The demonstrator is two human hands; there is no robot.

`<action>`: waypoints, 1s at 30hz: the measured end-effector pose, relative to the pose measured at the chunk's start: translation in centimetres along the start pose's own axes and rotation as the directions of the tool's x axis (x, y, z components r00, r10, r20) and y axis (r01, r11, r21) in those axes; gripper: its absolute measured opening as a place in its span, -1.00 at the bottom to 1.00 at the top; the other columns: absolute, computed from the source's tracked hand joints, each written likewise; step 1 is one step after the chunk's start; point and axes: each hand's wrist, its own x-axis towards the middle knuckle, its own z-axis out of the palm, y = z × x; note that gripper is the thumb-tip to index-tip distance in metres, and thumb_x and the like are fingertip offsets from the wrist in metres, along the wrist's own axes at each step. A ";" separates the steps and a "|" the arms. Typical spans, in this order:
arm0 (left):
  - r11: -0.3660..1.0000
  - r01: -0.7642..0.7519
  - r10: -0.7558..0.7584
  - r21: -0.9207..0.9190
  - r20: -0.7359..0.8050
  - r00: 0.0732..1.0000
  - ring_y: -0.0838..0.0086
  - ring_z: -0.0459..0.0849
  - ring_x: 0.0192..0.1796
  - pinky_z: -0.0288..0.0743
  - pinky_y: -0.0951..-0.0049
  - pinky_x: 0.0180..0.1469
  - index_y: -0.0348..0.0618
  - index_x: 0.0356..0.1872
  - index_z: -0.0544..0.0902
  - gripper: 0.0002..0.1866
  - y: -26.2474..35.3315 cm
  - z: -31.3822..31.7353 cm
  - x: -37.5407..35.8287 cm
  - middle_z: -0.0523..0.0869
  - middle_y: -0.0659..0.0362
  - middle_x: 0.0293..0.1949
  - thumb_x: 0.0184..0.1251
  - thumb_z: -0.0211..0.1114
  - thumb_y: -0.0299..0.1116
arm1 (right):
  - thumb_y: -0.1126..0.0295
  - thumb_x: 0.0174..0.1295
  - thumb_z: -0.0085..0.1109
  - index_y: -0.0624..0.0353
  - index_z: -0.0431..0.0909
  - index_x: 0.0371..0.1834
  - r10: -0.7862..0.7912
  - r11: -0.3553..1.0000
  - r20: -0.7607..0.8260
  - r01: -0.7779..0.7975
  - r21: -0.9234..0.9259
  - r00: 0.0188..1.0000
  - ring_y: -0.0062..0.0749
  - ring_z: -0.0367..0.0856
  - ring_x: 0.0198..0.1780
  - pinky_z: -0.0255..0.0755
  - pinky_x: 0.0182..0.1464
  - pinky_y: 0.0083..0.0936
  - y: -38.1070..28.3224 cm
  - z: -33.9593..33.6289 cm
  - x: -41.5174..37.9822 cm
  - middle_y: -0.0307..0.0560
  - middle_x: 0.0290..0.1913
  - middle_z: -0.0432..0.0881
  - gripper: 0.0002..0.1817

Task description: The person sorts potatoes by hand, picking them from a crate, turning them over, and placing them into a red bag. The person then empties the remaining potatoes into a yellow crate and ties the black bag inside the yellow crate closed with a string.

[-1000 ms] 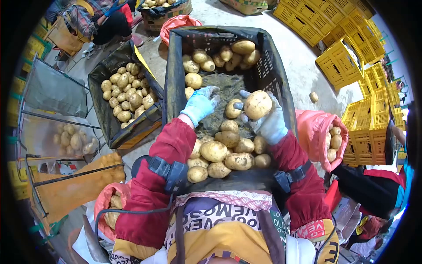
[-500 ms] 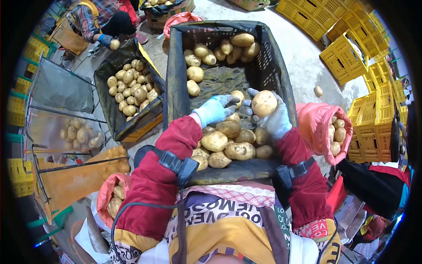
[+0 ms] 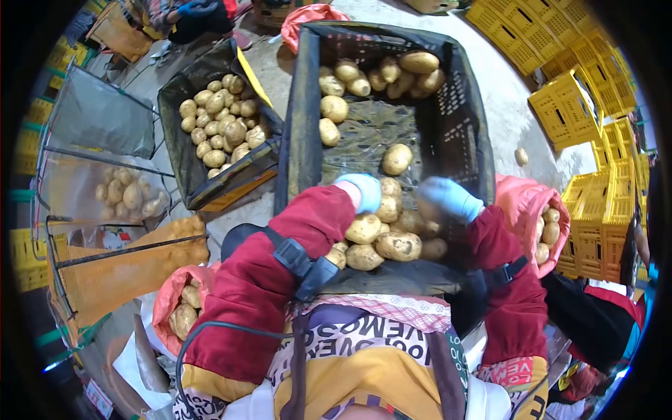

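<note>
A dark-lined crate [image 3: 297,133] stands in front of me, with potatoes [image 3: 399,246] heaped at its near end and more at the far end. My left hand [image 3: 365,192], in a light blue glove, is low against the near heap; its fingers are mostly hidden. Opposite it, my right hand [image 3: 451,199], gloved the same way, hovers over the heap's right side, its fingers smeared by motion. A blurred potato shows just below it. One single potato [image 3: 397,159] lies on the liner beyond both hands.
A smaller lined crate of potatoes [image 3: 222,122] stands at left. Pink sacks [image 3: 514,203] with potatoes flank me. Yellow crates [image 3: 563,108] are stacked at right, near a loose potato [image 3: 521,157] on the floor. A co-worker's gloved hand [image 3: 198,8] is at top left.
The large potato has left my right hand, and my left hand has drawn back toward the heap from a smaller potato. The view has shifted. A potato no longer shows at the co-worker's hand.
</note>
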 end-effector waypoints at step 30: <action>0.992 -0.032 0.035 -0.120 0.023 0.999 0.11 0.68 -0.09 0.52 0.20 -0.01 -0.19 -0.23 0.72 -0.66 -1.8 -1.4 1.4 0.70 -0.07 -0.15 -0.07 0.30 -0.26 | 0.12 0.13 0.11 0.17 0.33 0.25 -0.310 0.096 0.112 -0.086 0.992 0.944 -0.06 0.53 0.03 0.46 -0.04 -0.16 -8.1 2.8 -1.0 0.15 0.16 0.48 -0.38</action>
